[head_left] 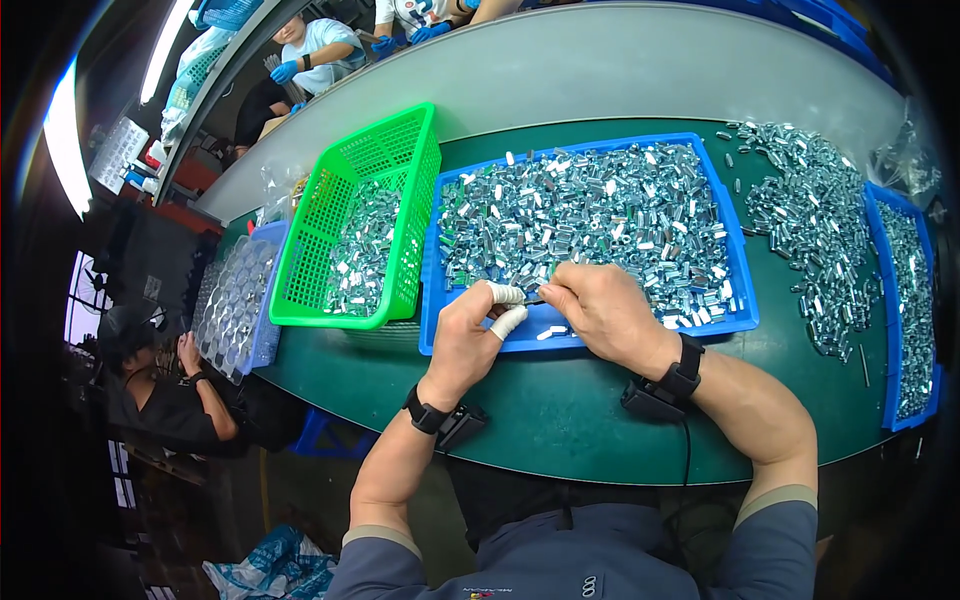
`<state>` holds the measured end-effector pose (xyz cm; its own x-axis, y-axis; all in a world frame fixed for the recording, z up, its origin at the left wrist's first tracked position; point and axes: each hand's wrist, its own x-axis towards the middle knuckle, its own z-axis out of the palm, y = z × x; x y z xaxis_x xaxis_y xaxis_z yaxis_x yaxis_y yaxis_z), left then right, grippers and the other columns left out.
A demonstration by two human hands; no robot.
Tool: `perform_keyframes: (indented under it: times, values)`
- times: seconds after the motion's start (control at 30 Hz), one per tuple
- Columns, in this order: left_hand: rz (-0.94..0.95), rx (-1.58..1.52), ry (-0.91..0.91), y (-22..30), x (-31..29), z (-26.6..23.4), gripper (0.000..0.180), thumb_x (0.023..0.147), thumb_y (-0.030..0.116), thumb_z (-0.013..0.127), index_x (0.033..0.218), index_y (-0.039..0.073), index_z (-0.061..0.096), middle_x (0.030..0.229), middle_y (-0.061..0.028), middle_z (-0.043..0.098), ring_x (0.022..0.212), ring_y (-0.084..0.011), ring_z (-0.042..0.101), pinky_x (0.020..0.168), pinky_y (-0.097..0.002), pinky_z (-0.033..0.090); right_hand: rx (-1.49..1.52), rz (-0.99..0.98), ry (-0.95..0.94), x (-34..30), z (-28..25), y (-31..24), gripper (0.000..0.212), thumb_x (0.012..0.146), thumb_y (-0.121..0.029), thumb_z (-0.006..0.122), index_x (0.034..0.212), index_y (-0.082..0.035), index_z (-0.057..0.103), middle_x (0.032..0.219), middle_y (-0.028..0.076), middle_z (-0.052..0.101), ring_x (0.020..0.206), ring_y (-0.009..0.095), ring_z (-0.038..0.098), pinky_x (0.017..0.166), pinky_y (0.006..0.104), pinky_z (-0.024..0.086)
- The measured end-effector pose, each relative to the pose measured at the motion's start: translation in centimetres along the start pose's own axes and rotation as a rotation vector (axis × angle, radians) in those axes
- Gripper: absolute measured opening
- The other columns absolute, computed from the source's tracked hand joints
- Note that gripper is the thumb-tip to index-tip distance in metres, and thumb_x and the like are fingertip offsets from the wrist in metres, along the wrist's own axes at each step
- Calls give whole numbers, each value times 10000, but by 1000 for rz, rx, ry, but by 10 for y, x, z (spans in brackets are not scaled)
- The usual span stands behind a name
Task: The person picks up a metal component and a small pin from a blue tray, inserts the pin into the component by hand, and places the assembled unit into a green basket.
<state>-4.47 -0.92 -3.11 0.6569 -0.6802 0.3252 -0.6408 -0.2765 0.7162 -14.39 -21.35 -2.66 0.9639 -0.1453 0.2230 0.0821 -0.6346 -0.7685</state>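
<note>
My left hand, with white tape round the thumb and index finger, is closed in a pinch over the near edge of a blue tray. Against its fingertips, my right hand is also pinched closed. A small dark, thin piece shows between the two hands, too covered to make out. Many short, shiny metal pieces, shaped like hex coupling nuts, fill the tray below and beyond my hands. A few lie near its front edge beside my left fingertips.
A green basket holding similar pieces stands left of the tray. A loose pile and a narrow blue tray lie right, near a thin rod. A grey partition rises behind. Co-workers sit beyond it and at left.
</note>
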Motion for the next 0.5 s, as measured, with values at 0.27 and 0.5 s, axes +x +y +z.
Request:
perform_keyframes:
  times: [0.27,0.5]
  values:
    - [4,-1,-13,1,1,-1,175,900,49,840,1035,9,736,926,-81,739,823,-162,698,775,-315,574,17,-49,31,-1,1,-1,209,988,-248,708,924,-51,690,808,189,706,791,414,707,692,530,532]
    - [24,7,0,2,1,0,167,906,45,832,1039,7,740,922,-82,736,816,-170,691,777,-313,567,57,-134,87,0,8,5,237,992,-262,704,877,-55,698,791,191,698,787,421,703,691,538,532]
